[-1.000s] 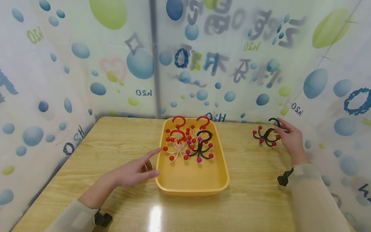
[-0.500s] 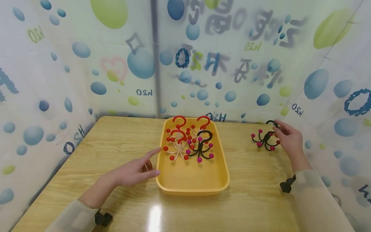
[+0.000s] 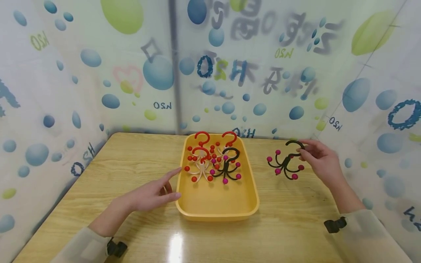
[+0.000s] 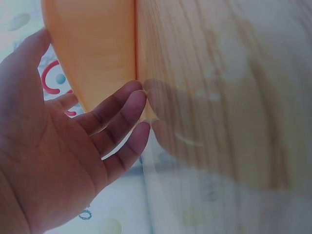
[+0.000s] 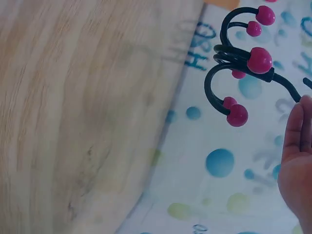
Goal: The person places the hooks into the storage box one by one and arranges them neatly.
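My right hand [image 3: 323, 166] pinches the curved top of a black multi-arm hook [image 3: 287, 160] with pink ball tips, above the right side of the table. In the right wrist view this hook [image 5: 246, 67] hangs clear of the wood, its arms spread. My left hand [image 3: 149, 195] touches the left side of a yellow tray [image 3: 218, 215] with extended fingers. The left wrist view shows the left hand [image 4: 63, 146] with its fingertips against the tray's outer wall. Inside the tray lie another black hook [image 3: 226, 167] with pink balls and several white hooks [image 3: 202, 167] with red tops and red balls.
The wooden table [image 3: 141, 157] extends on both sides of the tray. A patterned curtain [image 3: 138, 91] with blue and green dots closes off the back and both sides. Hooks fill the tray's far half; bare tray floor shows at its near end.
My right hand has lifted the black hook and carried it left and nearer, towards the tray. The left hand stays at the tray's side, and the tray's contents look unchanged.
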Tool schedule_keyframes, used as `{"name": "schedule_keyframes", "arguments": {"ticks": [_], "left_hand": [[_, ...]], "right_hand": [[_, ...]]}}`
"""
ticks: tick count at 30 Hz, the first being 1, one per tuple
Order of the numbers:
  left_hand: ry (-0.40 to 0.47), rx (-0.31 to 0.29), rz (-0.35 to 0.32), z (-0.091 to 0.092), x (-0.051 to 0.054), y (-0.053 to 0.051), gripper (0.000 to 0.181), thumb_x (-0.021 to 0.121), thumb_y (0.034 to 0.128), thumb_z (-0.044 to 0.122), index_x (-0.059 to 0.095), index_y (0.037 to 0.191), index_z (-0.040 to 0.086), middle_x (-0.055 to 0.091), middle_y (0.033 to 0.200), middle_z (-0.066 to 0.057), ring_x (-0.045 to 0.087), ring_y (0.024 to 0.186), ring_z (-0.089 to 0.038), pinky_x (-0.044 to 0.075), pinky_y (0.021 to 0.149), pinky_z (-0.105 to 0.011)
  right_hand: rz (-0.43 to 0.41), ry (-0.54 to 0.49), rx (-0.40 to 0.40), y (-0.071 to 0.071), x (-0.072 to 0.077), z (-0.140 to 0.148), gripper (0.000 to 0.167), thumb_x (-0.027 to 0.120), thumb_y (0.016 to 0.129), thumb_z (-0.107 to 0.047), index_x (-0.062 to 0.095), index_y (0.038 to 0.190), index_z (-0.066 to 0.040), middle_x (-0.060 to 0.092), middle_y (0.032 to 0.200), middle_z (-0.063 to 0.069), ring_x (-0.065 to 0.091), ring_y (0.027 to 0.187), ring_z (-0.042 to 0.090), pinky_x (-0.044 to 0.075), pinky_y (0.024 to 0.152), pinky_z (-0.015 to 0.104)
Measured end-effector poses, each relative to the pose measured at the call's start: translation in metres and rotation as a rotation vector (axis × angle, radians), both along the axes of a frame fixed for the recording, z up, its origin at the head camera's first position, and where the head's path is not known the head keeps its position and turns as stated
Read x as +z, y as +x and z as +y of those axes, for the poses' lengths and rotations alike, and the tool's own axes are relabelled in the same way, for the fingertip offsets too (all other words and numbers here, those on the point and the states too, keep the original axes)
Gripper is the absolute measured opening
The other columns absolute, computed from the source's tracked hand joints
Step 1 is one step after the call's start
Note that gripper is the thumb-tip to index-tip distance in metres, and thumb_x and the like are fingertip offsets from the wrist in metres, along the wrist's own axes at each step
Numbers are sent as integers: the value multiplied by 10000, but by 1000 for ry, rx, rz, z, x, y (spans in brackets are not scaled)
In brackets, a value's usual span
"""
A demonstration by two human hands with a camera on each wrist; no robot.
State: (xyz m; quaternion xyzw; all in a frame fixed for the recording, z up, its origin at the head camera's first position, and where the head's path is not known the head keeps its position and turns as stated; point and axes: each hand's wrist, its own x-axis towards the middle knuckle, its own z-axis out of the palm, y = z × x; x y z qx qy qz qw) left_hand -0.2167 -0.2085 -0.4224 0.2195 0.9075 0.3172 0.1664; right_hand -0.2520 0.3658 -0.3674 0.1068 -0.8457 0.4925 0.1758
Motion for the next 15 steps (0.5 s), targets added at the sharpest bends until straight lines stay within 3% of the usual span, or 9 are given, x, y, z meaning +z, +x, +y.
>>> {"name": "schedule_keyframes", "arguments": {"ticks": [9,15], "left_hand": [[10,0,-1,0,0,0,870,652,1066,594,194,1762,343,689,1108,-8,639,937,-160,535,812,-372],[16,-5,-1,0,0,0,872,651,1068,590,188,1763,343,695,1104,-9,644,940,-158,539,824,-378]], "right_hand": [[95,-72,138,30,28,-38,339,687,1059,13,731,1387,-58,779,974,-83,739,795,46,589,732,155],[159,-109,281,43,41,-64,325,669,1024,118,719,1333,31,766,956,-36,758,773,63,600,720,172]]}}
